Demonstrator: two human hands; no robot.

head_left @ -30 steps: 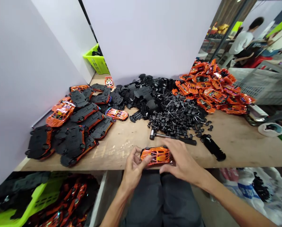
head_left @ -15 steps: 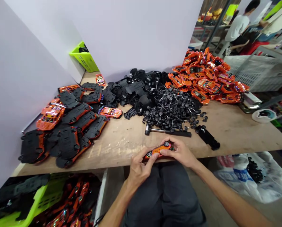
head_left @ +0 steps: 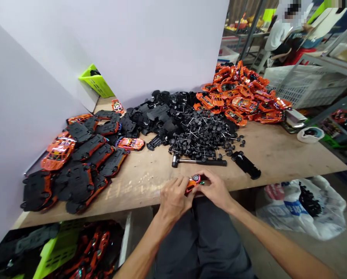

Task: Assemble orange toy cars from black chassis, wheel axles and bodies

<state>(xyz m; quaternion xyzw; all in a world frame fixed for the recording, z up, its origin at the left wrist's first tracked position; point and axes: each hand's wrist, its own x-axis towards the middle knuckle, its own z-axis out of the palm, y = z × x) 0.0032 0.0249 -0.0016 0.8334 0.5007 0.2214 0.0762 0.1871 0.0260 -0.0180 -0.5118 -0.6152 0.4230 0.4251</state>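
Observation:
Both hands grip an orange toy car (head_left: 192, 183) at the front edge of the wooden table (head_left: 138, 178). My left hand (head_left: 175, 197) wraps over its left end and hides much of the body. At the other end, my right hand (head_left: 215, 188) pinches the car close to a visible wheel. Just beyond my hands lies a hammer (head_left: 199, 161) with a black handle. Behind it is a heap of black wheels on metal axles (head_left: 204, 133). A black car base (head_left: 247, 164) rests to the right of the hammer.
Assembled cars (head_left: 83, 180) lie mostly underside up at the left. Orange car shells (head_left: 243, 97) are piled at the back right, beside black chassis parts (head_left: 158, 112). Below the table are a green basket (head_left: 55, 248) and a white plastic bag (head_left: 301, 213). A person (head_left: 278, 38) sits far right.
My left hand has shifted over the car and now covers more of it, including one wheel seen before. The right hand still holds the other end. The camera view has turned slightly right.

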